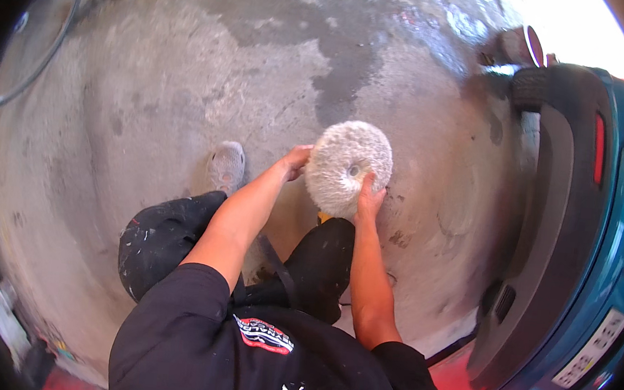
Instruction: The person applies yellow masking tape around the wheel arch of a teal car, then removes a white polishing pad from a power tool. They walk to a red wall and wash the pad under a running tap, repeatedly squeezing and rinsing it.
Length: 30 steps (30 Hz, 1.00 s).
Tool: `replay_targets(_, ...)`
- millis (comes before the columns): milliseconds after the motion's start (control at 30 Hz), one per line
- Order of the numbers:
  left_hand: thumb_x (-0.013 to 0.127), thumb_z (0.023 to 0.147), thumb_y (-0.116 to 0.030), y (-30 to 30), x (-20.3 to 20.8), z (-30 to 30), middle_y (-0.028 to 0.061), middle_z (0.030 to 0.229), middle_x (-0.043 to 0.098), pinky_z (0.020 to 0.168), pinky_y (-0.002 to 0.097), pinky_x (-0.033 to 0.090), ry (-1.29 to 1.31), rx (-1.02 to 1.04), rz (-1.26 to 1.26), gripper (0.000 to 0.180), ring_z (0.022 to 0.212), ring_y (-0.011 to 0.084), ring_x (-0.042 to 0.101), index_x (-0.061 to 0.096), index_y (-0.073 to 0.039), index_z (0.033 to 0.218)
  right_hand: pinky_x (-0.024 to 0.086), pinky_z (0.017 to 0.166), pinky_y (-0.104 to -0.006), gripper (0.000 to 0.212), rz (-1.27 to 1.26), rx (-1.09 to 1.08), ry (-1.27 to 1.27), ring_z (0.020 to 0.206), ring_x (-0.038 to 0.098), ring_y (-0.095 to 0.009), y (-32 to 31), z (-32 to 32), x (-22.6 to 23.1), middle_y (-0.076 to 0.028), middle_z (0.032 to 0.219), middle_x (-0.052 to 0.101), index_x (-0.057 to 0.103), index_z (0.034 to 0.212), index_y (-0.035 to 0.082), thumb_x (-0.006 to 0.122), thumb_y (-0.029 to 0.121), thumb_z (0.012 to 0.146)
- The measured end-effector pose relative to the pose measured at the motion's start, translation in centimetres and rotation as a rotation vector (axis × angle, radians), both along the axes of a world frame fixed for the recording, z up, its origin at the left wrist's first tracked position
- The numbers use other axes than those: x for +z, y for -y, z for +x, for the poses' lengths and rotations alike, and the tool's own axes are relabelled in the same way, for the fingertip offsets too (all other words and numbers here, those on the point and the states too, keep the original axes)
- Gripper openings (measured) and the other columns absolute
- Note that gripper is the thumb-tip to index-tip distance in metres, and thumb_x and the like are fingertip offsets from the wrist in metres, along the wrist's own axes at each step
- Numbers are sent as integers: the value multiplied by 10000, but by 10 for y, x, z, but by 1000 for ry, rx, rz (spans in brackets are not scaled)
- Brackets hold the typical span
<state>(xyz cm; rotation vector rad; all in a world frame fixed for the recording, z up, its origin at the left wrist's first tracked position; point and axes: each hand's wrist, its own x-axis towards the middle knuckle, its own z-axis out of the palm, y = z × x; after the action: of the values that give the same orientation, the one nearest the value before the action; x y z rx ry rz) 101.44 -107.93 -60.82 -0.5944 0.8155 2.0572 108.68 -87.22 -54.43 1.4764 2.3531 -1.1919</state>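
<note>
A round, off-white wool polishing pad (340, 169) with a small hole at its middle is held up in front of my knees, its fluffy face toward me. My right hand (372, 197) grips its lower right side, thumb pressed on the wool close to the hole and the other fingers behind. At the left edge my left hand (298, 162) is closed on the rim, its fingertips hidden behind the pad. Just below the pad a small yellow piece (324, 216) shows; most of it is covered, so its kind cannot be told.
A teal car (621, 219) with a dark bumper (558, 236) stands along the right. Beyond it lies a bucket-like container (523, 47). The concrete floor (182, 75) has damp patches. A hose (59, 39) curves at upper left. My grey clog (227, 166) rests left of the pad.
</note>
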Motion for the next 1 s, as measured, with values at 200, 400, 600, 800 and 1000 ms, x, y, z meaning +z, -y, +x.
replay_targets(200, 663, 901, -187, -5, -30, -5, 90, 1118, 692, 881, 340, 524, -97, -54, 74, 318, 1017, 173, 651, 663, -18, 1170, 371, 1072, -415, 983, -2, -37, 10, 1341, 427, -341, 1, 2, -15, -253, 1457, 418, 321, 1448, -77, 553, 688, 876)
replay_targets(400, 649, 914, -158, -2, -46, -16, 69, 1193, 672, 932, 343, 493, -493, -318, -74, 333, 1071, 140, 607, 654, -37, 1224, 393, 1043, -401, 852, 66, 220, -27, 1274, 496, -315, -16, -9, -3, -241, 1407, 479, 405, 1402, -67, 606, 594, 903)
replay_targets(600, 614, 952, -266, -14, -36, -15, 82, 1334, 592, 1037, 332, 444, -318, -162, -80, 465, 1163, 150, 571, 548, -38, 1352, 381, 1069, -432, 736, 60, 889, -40, 1299, 460, -391, -55, -95, 36, -247, 1406, 485, 514, 1365, 17, 716, 490, 838)
replay_targets(800, 620, 939, -312, -14, -33, -20, 90, 1323, 599, 1024, 338, 452, -315, -190, -35, 484, 1162, 159, 576, 561, -40, 1335, 356, 1085, -441, 674, 282, 1459, -174, 1321, 448, -331, -1, -140, 73, -208, 1403, 496, 505, 1397, 37, 713, 372, 850)
replay_targets(1000, 625, 926, -359, -12, -36, -19, 98, 1312, 606, 1011, 345, 461, -283, -167, -14, 506, 1161, 168, 581, 575, -43, 1318, 365, 1080, -384, 563, -139, 551, -428, 1264, 502, -293, 2, -96, 103, -179, 1395, 526, 464, 1409, -1, 620, 257, 934)
